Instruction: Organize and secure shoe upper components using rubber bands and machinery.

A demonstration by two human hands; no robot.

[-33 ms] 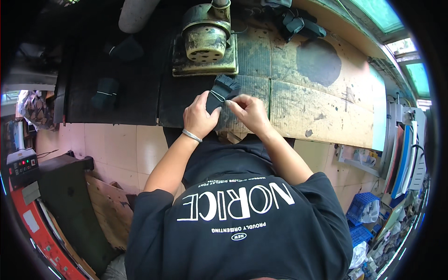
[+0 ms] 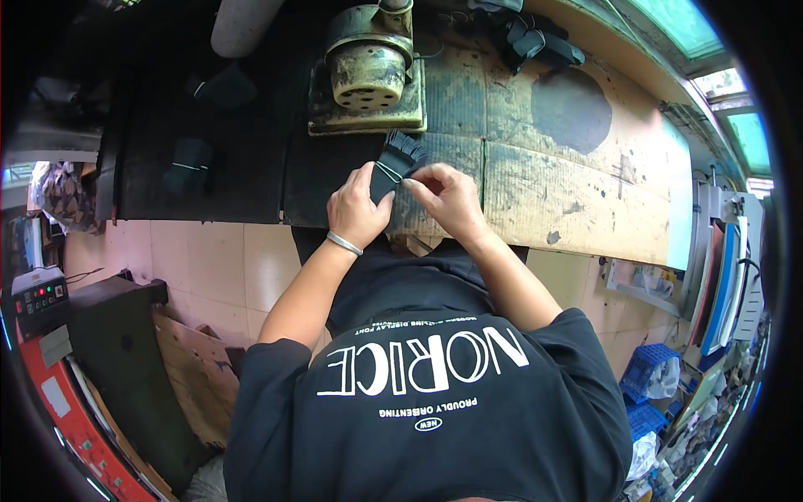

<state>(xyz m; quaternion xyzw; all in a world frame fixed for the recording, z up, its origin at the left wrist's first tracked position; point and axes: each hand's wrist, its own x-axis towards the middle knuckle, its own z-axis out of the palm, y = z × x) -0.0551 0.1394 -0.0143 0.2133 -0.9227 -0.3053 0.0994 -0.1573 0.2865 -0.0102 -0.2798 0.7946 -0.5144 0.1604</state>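
Note:
A bundle of thin dark strips (image 2: 403,151), fanned out at its far end, lies at the table's near side in front of the machine. Around its middle runs a white band (image 2: 388,171). My left hand (image 2: 360,207) is closed on the bundle from the left, thumb on the near side. From the right, my right hand (image 2: 449,201) pinches the white band with thumb and forefinger at the bundle's right edge. Whether the band is tied or looped there is too small to tell.
A grimy cream-coloured machine (image 2: 368,79) stands just beyond my hands. Another banded dark bundle (image 2: 190,166) lies to the left, and several dark bundles (image 2: 531,42) sit at the back right. Stained cardboard (image 2: 577,201) covers the table; blue crates (image 2: 651,372) stand lower right.
The bundle's fanned end has shifted slightly away from me. My right fingers have moved a little; both hands keep their hold.

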